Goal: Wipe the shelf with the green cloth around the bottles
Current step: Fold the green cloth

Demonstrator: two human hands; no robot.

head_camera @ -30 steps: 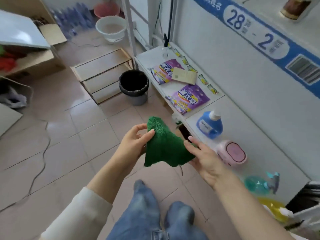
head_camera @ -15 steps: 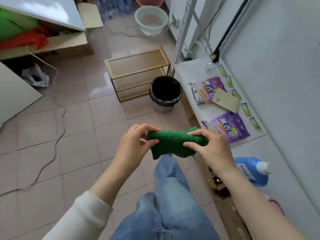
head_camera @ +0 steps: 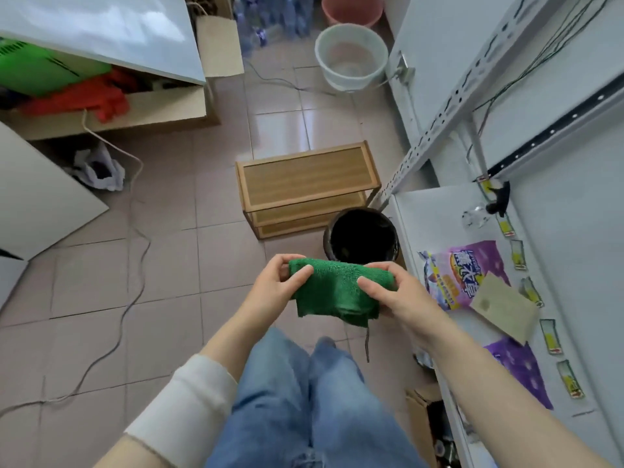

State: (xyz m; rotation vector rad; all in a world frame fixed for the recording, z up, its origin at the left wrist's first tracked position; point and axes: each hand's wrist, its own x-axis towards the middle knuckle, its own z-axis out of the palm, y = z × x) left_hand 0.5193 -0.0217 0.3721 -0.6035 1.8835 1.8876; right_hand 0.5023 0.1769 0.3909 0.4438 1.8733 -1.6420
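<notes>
A folded green cloth [head_camera: 332, 290] hangs in front of me above my knees, held by both hands. My left hand [head_camera: 275, 288] pinches its left end between thumb and fingers. My right hand [head_camera: 393, 293] grips the right end, fingers curled over the top. The white shelf [head_camera: 435, 228] runs along the right side, with two purple detergent bags [head_camera: 462, 271] and a brown card [head_camera: 504, 307] lying on it. No bottles show in this view.
A black bin [head_camera: 363, 236] stands on the tiled floor just beyond the cloth, beside the shelf's end. A low wooden rack [head_camera: 305, 184] sits behind it, a white bucket [head_camera: 351, 57] farther back. A cable [head_camera: 135, 265] trails across the floor at left. Cardboard boxes lie at upper left.
The view swung left and away from the blue, pink and spray bottles, which dropped out of sight. Both hands brought the loose hanging cloth into a folded bundle held at its two ends.
</notes>
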